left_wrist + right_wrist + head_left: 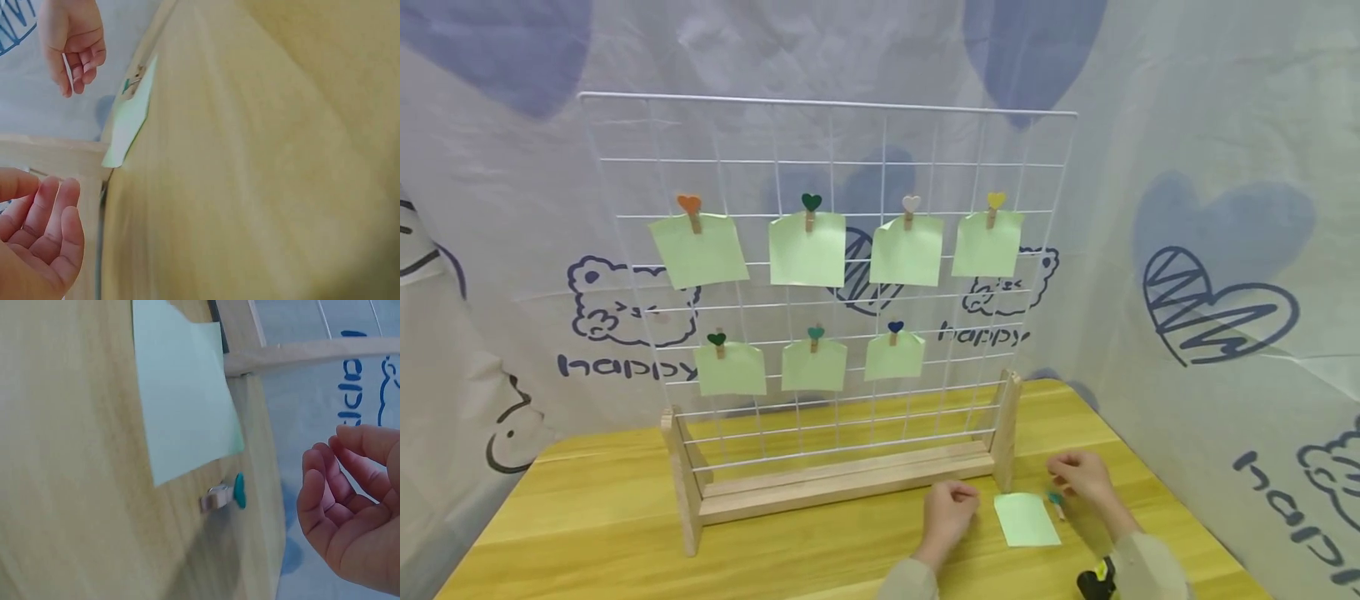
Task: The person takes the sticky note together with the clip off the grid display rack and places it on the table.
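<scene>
A pale green paper note (pixel 1027 520) lies on the table between the two hands. Beside its right edge rests a small wooden clothespin (pixel 220 495) topped with a teal heart. My right hand (pixel 1084 477) hovers just above the clothespin, fingers loosely bent and holding nothing. To the left of the note, my left hand (pixel 950 515) hangs over the table near the stand's front bar; its fingers (pixel 55 219) are loosely curled with nothing in them. Behind them stands a white wire grid (pixel 850 321), with several green notes (pixel 807 250) pegged on it in two rows by heart clothespins.
The grid sits in a wooden stand (pixel 850 485) on the yellow wood-grain table (pixel 587 500). A printed white cloth (pixel 1210 125) hangs behind and to the right. At the right wrist a black object (pixel 1096 582) with a yellow mark shows.
</scene>
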Demonstrator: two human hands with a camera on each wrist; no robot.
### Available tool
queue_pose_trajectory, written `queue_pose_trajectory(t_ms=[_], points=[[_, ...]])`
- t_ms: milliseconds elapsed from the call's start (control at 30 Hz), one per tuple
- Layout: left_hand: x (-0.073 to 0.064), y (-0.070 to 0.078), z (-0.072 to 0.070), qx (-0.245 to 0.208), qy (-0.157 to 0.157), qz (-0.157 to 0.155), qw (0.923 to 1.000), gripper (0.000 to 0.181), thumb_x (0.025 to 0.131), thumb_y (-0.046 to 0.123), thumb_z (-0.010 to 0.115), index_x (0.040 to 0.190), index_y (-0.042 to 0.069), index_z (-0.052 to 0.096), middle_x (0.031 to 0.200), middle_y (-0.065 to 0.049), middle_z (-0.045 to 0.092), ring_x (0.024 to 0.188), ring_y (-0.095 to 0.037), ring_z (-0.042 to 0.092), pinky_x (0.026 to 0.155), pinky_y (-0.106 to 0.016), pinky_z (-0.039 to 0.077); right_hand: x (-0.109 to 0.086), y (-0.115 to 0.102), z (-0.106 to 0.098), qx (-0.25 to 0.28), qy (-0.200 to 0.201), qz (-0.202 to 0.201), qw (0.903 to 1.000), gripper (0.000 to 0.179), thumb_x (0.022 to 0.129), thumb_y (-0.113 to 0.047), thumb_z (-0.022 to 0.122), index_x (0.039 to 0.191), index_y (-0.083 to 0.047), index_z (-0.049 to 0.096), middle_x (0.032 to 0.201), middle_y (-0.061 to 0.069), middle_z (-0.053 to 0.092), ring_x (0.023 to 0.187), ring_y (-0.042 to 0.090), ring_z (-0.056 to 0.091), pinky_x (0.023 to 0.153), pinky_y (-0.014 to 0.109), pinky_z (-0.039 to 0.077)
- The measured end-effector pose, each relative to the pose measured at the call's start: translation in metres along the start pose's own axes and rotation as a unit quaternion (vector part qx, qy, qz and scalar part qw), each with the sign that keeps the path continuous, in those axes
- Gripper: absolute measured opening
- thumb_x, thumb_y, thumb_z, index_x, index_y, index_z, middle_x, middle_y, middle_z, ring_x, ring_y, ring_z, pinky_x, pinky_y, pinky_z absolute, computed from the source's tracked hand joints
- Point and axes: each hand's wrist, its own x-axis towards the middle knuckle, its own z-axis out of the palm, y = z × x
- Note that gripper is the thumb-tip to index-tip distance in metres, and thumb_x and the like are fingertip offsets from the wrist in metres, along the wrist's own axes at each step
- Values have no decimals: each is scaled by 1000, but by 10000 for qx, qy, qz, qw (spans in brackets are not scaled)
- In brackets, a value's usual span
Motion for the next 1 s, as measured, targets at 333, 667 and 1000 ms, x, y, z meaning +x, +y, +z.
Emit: queue_pose_trajectory(t_ms=[333,667,1000], points=[[8,14,-18,-358,-110,163,9992,3,77,-6,58,76,-7,61,63,-2,57,51,-19,57,49,-30,50,2,-33,10,434,-142,-158,9988,27,86,-11,56,95,15,57,77,8,62,64,23,59,54,33,50],[14,34,-37,-304,49,568,9979,6,76,-6,58,78,-6,63,65,-7,60,52,-17,58,50,-27,50,1,-68,21,797,-462,-569,9941,26,86,-9,56,94,16,56,75,9,61,60,15,57,53,31,49],[15,55,-54,-335,122,837,9959,7,80,-3,56,82,-6,63,69,-9,61,57,-23,59,51,-24,49,-2,-103,31,885,-666,-957,9892,25,86,-8,56,95,15,55,74,11,60,60,15,55,54,28,49]])
